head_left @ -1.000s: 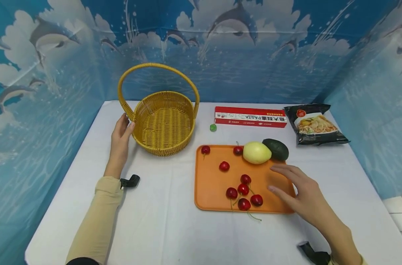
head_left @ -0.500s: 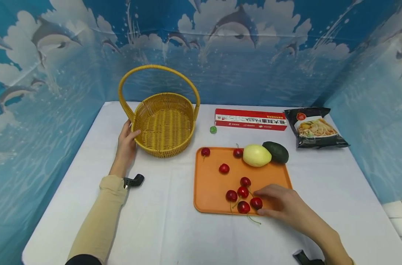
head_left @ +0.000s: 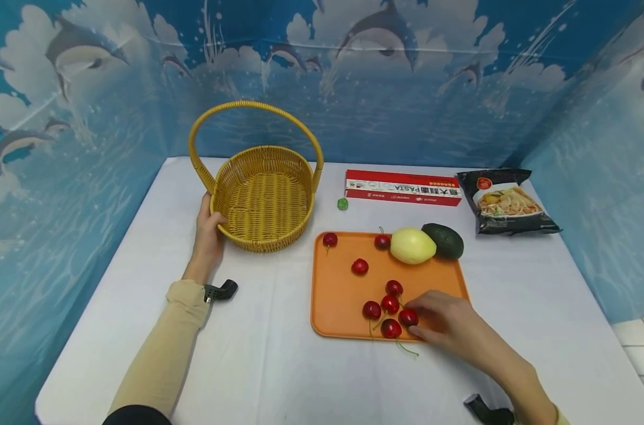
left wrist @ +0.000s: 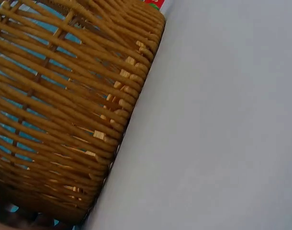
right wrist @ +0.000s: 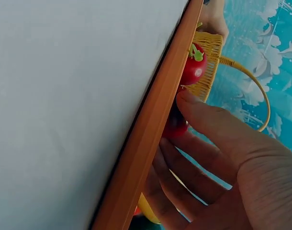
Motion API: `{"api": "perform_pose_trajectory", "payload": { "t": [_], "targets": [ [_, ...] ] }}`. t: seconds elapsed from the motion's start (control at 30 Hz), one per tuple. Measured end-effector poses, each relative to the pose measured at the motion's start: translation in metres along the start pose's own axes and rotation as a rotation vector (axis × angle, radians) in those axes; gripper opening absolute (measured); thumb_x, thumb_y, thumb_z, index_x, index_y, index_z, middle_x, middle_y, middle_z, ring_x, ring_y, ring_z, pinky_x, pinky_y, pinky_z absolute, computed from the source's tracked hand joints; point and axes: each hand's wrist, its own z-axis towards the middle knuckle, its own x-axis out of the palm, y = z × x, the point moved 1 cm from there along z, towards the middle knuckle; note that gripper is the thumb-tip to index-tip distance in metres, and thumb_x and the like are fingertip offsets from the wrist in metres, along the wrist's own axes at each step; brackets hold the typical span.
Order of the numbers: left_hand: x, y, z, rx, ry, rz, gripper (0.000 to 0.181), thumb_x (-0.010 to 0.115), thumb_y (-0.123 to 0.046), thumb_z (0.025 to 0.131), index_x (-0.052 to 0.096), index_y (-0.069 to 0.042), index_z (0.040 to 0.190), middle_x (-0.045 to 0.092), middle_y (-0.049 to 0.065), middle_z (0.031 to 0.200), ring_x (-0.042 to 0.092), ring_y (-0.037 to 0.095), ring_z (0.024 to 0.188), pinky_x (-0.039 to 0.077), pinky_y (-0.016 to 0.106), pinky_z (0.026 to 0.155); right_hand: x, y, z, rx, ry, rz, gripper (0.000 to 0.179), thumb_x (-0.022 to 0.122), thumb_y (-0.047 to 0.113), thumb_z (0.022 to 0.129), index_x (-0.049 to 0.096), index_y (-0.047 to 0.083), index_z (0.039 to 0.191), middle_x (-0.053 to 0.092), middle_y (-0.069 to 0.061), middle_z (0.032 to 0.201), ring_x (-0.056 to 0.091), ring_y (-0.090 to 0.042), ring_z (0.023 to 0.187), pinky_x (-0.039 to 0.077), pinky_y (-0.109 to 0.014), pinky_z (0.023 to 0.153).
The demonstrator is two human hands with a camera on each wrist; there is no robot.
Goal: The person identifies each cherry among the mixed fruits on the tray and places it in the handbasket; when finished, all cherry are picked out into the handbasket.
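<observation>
In the head view, my left hand (head_left: 208, 241) holds the left side of a yellow wicker basket (head_left: 263, 200) with a tall arched handle. Its thumb lies over the rim and the other fingers are hidden behind the wall. The woven side (left wrist: 74, 105) fills much of the left wrist view. My right hand (head_left: 451, 324) is at the lower right of an orange tray (head_left: 332, 295), thumb and fingertips pinching a red cherry (head_left: 408, 317). In the right wrist view that cherry (right wrist: 175, 125) sits between thumb and fingers, partly hidden. Several other cherries (head_left: 390, 304) lie close by.
On the tray's far side are a yellow oval fruit (head_left: 412, 245) and a dark green avocado-like fruit (head_left: 443, 240). Behind it lie a red pasta box (head_left: 403, 187), a black noodle packet (head_left: 507, 200) and a small green ball (head_left: 342, 203). A dolphin-print curtain (head_left: 353, 106) borders the white table.
My right hand has come left and down from above the tray's right edge to the cherry, which has shifted slightly. The left hand has moved from beside the basket to grip its rim.
</observation>
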Motion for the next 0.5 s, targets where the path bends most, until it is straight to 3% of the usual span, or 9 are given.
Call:
{"api": "perform_pose_trajectory", "payload": {
  "t": [0.27, 0.5],
  "targets": [
    [0.007, 0.001, -0.011, -0.007, -0.016, -0.005, 0.085, 0.039, 0.003, 0.082, 0.033, -0.021, 0.163, 0.032, 0.015, 0.164, 0.035, 0.031, 0.144, 0.031, 0.039, 0.116, -0.015, 0.009, -0.001, -0.026, -0.066, -0.051, 0.038, 0.091, 0.024, 0.082, 0.076, 0.023, 0.117, 0.072, 0.011, 0.109, 0.063, -0.008, 0.095, 0.059, -0.036, 0.085],
    [0.007, 0.000, -0.021, -0.005, -0.013, -0.001, 0.086, 0.039, 0.003, 0.082, 0.033, -0.022, 0.164, 0.032, 0.017, 0.164, 0.037, 0.033, 0.141, 0.033, 0.039, 0.114, -0.036, 0.028, 0.019, -0.115, -0.110, -0.010, 0.040, 0.090, 0.017, 0.082, 0.075, 0.020, 0.119, 0.074, 0.009, 0.108, 0.072, -0.015, 0.097, 0.062, -0.045, 0.085]
  ]
}}
